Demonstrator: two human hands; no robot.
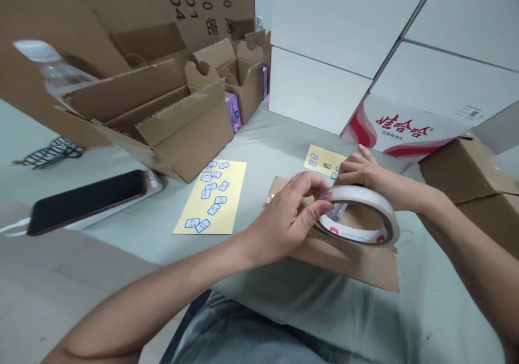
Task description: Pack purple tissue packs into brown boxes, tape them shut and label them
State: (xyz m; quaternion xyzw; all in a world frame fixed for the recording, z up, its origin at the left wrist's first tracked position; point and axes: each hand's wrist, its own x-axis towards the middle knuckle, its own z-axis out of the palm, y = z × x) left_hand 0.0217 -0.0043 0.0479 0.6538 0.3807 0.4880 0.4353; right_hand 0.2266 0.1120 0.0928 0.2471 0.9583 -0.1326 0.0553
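Note:
A roll of white double-sided tape [357, 215] stands on edge in front of me, and my right hand [360, 172] grips its upper far side. My left hand [287, 218] has its fingertips pinched on the roll's near side, at the tape's inner edge. Below the roll lies a flat brown cardboard piece [348, 261]. A small yellow sheet with labels [320, 161] sits just beyond my right hand, partly hidden by it. Left of my hands lies a larger yellow sheet [211, 199] carrying several blue-edged labels.
An open cardboard box [162, 120] stands at the back left, with a plastic bottle [52, 66] beyond its flaps. A black phone [85, 202] lies at the left. Printed white cartons [405, 120] stack at the back right, with brown cardboard [466, 174] beside them.

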